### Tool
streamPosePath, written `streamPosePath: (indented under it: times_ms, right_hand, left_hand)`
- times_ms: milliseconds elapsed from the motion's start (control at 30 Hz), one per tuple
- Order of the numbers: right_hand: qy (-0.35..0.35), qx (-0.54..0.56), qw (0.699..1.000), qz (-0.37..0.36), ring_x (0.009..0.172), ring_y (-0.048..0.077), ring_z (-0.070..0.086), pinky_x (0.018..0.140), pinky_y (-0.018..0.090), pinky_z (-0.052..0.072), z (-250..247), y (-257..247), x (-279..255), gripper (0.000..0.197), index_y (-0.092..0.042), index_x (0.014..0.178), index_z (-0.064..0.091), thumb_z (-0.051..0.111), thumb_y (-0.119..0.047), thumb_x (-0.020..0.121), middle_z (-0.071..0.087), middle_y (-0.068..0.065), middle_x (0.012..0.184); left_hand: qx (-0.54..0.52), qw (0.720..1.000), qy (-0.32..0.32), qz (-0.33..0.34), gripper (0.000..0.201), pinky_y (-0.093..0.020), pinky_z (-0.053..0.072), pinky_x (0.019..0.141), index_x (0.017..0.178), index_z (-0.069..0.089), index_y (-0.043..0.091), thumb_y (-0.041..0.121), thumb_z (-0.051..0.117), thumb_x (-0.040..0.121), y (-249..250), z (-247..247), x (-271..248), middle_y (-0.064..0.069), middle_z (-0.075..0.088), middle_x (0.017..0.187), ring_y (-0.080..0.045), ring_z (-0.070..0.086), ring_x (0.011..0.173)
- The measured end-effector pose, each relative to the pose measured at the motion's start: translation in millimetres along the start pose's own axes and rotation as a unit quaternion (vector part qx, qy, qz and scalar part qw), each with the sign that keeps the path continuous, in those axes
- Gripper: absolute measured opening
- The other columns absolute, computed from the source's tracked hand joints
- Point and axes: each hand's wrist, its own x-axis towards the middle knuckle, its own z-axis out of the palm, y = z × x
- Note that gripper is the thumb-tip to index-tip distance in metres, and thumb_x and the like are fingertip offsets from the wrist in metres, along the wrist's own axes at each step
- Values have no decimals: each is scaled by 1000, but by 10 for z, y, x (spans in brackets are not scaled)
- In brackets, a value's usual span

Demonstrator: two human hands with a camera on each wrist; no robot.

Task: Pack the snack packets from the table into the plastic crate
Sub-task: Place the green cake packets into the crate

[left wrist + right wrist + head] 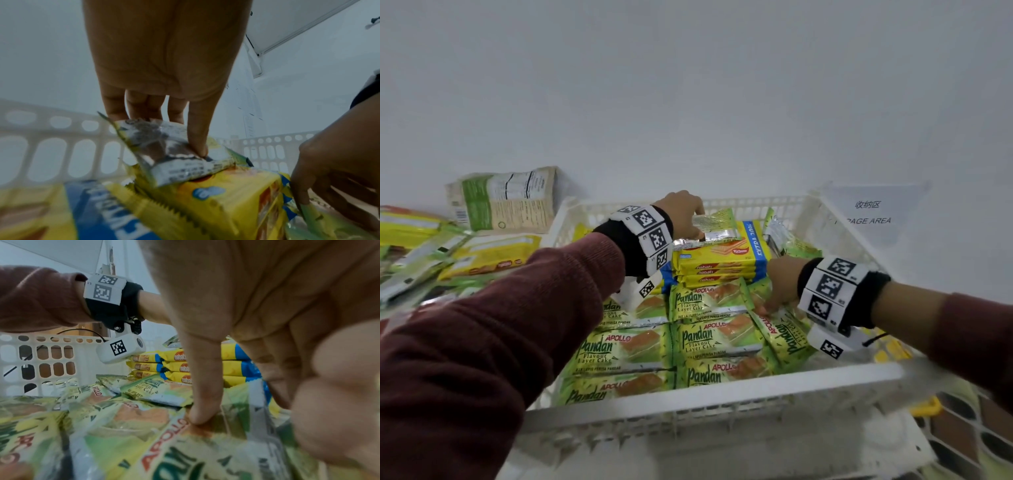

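The left hand point(683, 214) pinches a green packet point(717, 224) lying crosswise atop the yellow stack point(722, 262) at the crate's point(722, 380) far end, while the right hand's point(780, 284) straight fingers press a nearer packet point(786, 334).

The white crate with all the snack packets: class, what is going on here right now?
A person is packing snacks into a white plastic crate. The left hand pinches a silver-backed packet over the stack of yellow Nabati wafer packs at the back. The right hand presses fingertips on a tilted Apollo Pandan cake packet by the right wall. Rows of Pandan packets already fill the front, and more packets wait on the table to the left.
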Motion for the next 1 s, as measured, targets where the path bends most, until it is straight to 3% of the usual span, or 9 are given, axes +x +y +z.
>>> streamPosePath:
  times_ms: [67,200,333,433,500,567,700,900,1000]
  right_hand:
    - [8,5,1000,-2,49,9,35,46,19,30,-18,1,-12,48,-13,56,35,70,-36,79,38,-1,57]
    - [19,18,1000,-10,49,9,35,48,20,30,-77,63,8,45,-10,57,38,72,-30,78,38,0,55]
    - [10,38,999,-13,31,5,44,44,14,34,-199,171,-49,44,-10,49,43,73,-25,78,40,-7,22]
    - [-11,96,995,-21,23,-1,43,37,10,38,-291,293,-116,18,1,79,61,73,-11,77,51,-6,32]
    - [0,137,990,-17,28,2,48,41,16,44,-363,371,-136,48,0,118,51,71,0,75,58,2,50]
    - [7,153,987,-49,35,9,51,48,22,45,-466,430,-165,66,-14,132,39,67,5,75,57,3,51]
    - [36,196,976,-93,40,12,56,53,23,50,-646,457,-236,45,-23,116,51,60,3,80,60,-2,42]
    - [83,301,942,-126,50,14,67,52,22,53,-721,269,-315,6,-15,89,59,54,-12,90,65,-2,63]
    - [74,334,930,-136,49,16,67,62,28,56,-690,187,-281,11,-10,80,54,55,-15,90,63,13,79]
  left_hand:
    - [-27,1000,-3,-1,45,-31,39,94,126,47,8,22,62,87,7,-17,-19,-9,47,132,-24,47,118]
    - [-78,997,-2,-8,42,-23,39,61,123,43,11,13,63,85,-19,-91,-71,-9,51,122,-20,49,86]
    - [-116,993,4,23,63,-17,35,47,134,32,26,8,64,83,-30,-233,-209,2,41,71,-11,39,54]
    - [-86,995,-14,57,46,-19,38,66,129,48,26,13,61,87,-49,-362,-311,3,55,99,-8,47,71]
    - [-81,994,-45,63,29,-11,34,63,118,62,20,15,57,90,-70,-443,-362,8,59,99,3,50,66]
    - [-114,989,-74,51,26,-6,34,51,110,66,17,10,47,94,-75,-516,-406,7,62,93,3,54,62]
    - [-196,969,-148,-9,49,-20,44,77,118,63,15,-7,29,90,-104,-584,-523,0,54,119,-14,49,107]
    - [-129,965,-228,28,63,-39,39,108,136,47,22,-17,38,87,-211,-573,-657,5,41,144,-10,41,130]
    - [6,985,-149,84,59,-37,39,106,135,48,22,-8,56,85,-253,-550,-694,3,53,135,-13,50,124]
